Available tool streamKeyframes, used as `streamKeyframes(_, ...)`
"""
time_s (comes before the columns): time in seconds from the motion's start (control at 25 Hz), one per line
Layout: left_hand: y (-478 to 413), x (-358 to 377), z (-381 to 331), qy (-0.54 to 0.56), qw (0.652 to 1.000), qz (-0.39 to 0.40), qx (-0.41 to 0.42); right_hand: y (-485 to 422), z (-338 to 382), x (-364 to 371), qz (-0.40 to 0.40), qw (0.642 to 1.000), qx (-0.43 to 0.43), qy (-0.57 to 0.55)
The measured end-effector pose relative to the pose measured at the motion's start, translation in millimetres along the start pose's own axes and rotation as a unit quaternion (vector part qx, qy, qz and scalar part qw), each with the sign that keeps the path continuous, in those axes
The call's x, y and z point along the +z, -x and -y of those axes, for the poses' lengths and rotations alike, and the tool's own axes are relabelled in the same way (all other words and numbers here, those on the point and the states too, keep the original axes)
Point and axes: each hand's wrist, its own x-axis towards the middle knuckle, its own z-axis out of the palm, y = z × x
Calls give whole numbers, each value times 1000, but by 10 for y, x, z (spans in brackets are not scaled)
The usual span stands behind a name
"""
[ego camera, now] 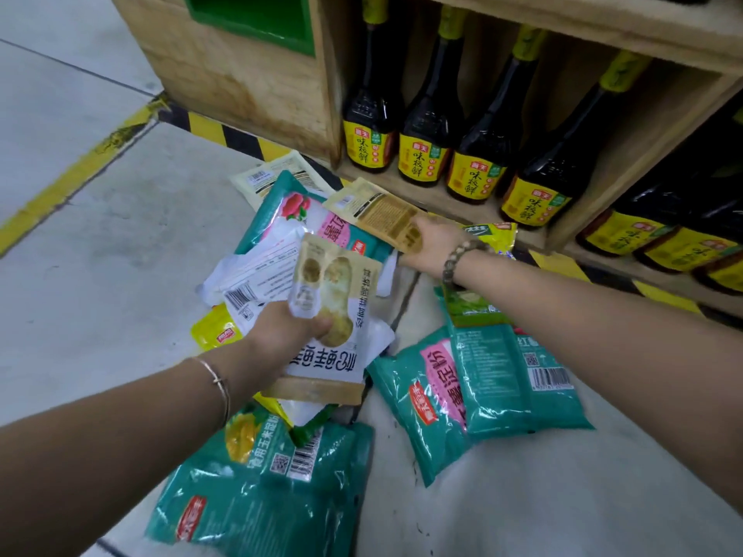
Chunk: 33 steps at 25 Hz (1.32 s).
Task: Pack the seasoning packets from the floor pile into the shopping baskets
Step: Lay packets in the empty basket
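A pile of seasoning packets lies on the floor in front of me. My left hand (281, 327) grips a stack of white and tan packets (337, 315) above the pile. My right hand (436, 245) pinches a tan packet (378, 213) by its edge, lifted over a teal packet (289, 211). Two teal packets (482, 391) lie to the right, and another teal packet (261, 476) lies near me under my left arm. A small yellow packet (215, 329) peeks out left of my left hand. No shopping basket is in view.
A wooden shelf (249, 74) stands at the back, its bottom row filled with dark sauce bottles (426, 126) with yellow labels. Yellow-black hazard tape (209, 128) runs along its base. Grey floor (100, 255) opens to the left, crossed by a yellow line.
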Motion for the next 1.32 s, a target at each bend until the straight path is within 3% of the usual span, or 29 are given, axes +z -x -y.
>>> streamKeyframes(0.08,-64,-83,29,39,999,-8,-25,-129,91,233,32,996,1,81)
streamKeyframes(0.16,-115,-111,64,54,998,-8,-33,-220,156,348,-2,990,10,141)
streamKeyframes(0.36,-160,-89,66,78,996,-7,-36,-242,86,260,-104,987,-2,120)
streamKeyframes(0.48,-201,-66,45,117,993,-25,-26,-114,-25,75,-233,971,29,-42)
streamKeyframes(0.6,-168,36,-25,153,987,-50,-7,39,-106,-144,-344,885,12,-315)
streamKeyframes(0.68,-138,121,-85,171,984,-48,8,179,-81,-214,-292,842,19,-454)
streamKeyframes(0.84,-48,315,-319,226,974,-25,21,530,-179,-9,-113,844,96,-516)
streamKeyframes(0.92,33,394,-400,252,968,-20,14,688,-242,47,-100,844,108,-516)
streamKeyframes(1.0,104,470,-413,244,970,-9,5,806,-245,57,-92,867,94,-481)
streamKeyframes(1.24,156,596,-355,147,988,28,28,960,-179,197,-33,905,54,-422)
streamKeyframes(1.32,165,615,-377,139,989,23,50,810,-400,179,-63,911,86,-399)
